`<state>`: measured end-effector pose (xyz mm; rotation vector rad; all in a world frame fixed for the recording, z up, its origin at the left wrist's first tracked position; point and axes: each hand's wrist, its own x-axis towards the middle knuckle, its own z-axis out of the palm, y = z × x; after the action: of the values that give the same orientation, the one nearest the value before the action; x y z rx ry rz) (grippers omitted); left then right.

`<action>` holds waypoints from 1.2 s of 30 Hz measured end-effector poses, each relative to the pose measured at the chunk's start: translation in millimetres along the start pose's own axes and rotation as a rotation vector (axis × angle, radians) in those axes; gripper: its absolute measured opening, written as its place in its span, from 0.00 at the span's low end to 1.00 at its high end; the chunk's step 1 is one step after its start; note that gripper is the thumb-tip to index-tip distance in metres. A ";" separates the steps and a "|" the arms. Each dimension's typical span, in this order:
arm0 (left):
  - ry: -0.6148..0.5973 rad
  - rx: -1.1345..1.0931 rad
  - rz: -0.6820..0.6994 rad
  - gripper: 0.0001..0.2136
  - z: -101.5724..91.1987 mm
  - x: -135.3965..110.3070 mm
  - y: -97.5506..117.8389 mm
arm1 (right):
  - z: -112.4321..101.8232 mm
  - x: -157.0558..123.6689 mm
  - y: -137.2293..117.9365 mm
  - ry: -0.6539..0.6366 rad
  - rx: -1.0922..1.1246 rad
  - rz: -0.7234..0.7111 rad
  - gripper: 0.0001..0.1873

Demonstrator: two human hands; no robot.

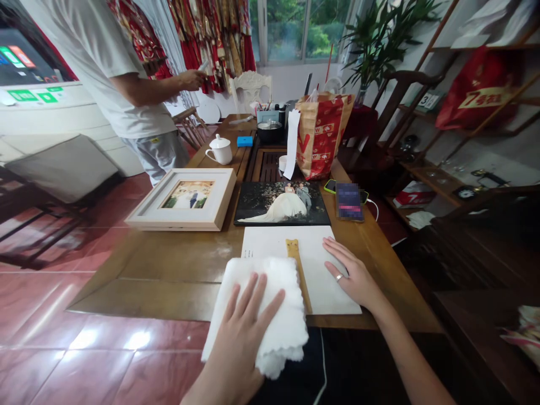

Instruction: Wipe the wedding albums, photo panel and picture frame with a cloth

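Note:
My left hand [248, 326] lies with fingers spread on a white fluffy cloth [287, 287], which hangs over the table's front edge; its thumb is mostly hidden. Under the cloth's upper part is a white sheet or panel [333, 292] with small print at its left. My right hand [350, 275], a ring on one finger, rests open on the right side of that white surface. Between the hands lies a long tan stick with an animal-shaped top [293, 253], partly covered by the cloth. A dark wedding photo panel [287, 205] adjoins the white surface's far edge.
A framed photo [225, 197] lies at left on the wooden table [169, 281]. Beyond are a lidded white cup [220, 151], a blue box [244, 141] and a paper bag [320, 135]. A phone [349, 202] with a cable lies right. A person [97, 73] stands back left.

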<state>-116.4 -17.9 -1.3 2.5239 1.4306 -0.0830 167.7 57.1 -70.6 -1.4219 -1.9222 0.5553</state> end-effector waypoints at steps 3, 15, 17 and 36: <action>0.016 -0.022 0.021 0.43 -1.2 0.0 -3.1 | 0.5 0.0 1.4 0.009 -0.004 -0.009 0.23; 0.120 -0.017 -0.008 0.27 -26.8 105.5 -42.8 | 0.1 2.2 -1.4 -0.005 0.001 0.014 0.23; 0.120 -0.042 -0.011 0.26 -26.8 104.2 -42.3 | 0.1 1.7 -1.1 -0.005 0.001 0.007 0.23; 0.137 -0.079 0.089 0.33 -10.1 80.0 -28.0 | 0.9 1.5 0.4 -0.011 -0.014 0.017 0.24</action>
<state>-99.4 65.3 -9.8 2.5667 1.3386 0.1622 167.0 58.7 -71.0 -1.4474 -1.9277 0.5599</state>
